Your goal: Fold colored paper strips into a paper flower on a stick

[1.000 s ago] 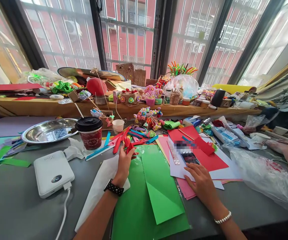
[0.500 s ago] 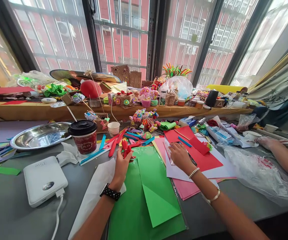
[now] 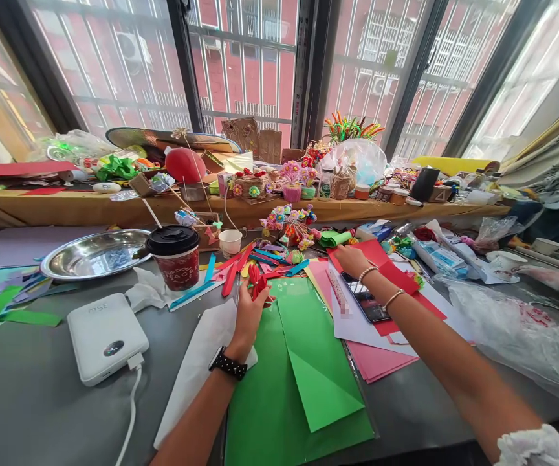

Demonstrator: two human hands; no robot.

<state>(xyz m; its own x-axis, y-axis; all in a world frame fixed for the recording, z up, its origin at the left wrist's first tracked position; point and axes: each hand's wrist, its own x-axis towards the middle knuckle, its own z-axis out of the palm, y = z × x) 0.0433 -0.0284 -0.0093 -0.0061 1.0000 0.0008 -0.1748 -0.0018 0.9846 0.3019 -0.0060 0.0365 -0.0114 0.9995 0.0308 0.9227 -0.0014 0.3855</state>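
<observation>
My left hand [image 3: 250,318], with a dark dotted watch band on its wrist, is closed round a red paper bow [image 3: 259,281] of looped strips. It is over the left edge of the green paper [image 3: 303,362]. My right hand [image 3: 351,260], wearing two bracelets, reaches over the upper left of the red paper sheet [image 3: 381,255]. Its fingers bend down at the sheet's edge, and what they touch is hidden. Below that hand a phone [image 3: 365,299] lies beside a patterned ruler-like strip [image 3: 338,291] on white paper.
To the left are a lidded cup [image 3: 175,262], a white power bank [image 3: 107,340] with a cable, and a metal tray [image 3: 61,266]. Coloured strips lie near a paper cup [image 3: 230,243]. A plastic bag [image 3: 512,330] and another person's hand [image 3: 544,278] are at right.
My right hand has moved up and away, from the patterned strip to the red sheet's upper left, uncovering the phone. The view has shifted slightly; my left hand still holds the red bow.
</observation>
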